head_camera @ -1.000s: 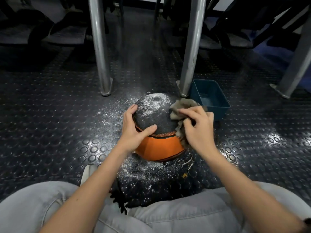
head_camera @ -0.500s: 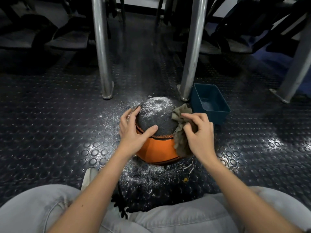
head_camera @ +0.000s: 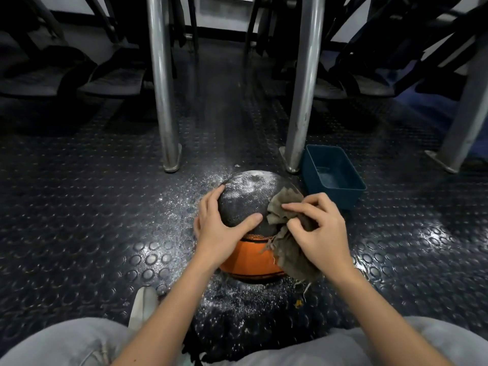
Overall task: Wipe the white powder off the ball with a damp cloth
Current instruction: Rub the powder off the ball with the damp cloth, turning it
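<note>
A black and orange ball (head_camera: 245, 199) sits on the studded dark floor, its black top dusted with white powder. My left hand (head_camera: 219, 228) holds the ball's left side, fingers spread over it and thumb across the front. My right hand (head_camera: 319, 231) presses a frayed grey-brown cloth (head_camera: 285, 244) against the ball's right side, fingers curled into the fabric. The cloth hangs down over the orange lower part.
A dark teal tub (head_camera: 332, 175) stands just right of the ball. Two metal legs (head_camera: 163, 83) (head_camera: 303, 83) rise behind the ball, a third (head_camera: 464, 114) at far right. White powder (head_camera: 179, 196) is scattered on the floor. My knees and a white shoe (head_camera: 144, 305) are near.
My right hand has slid the cloth slightly down the ball's right side, so more fabric hangs over the orange part. My left hand keeps its hold.
</note>
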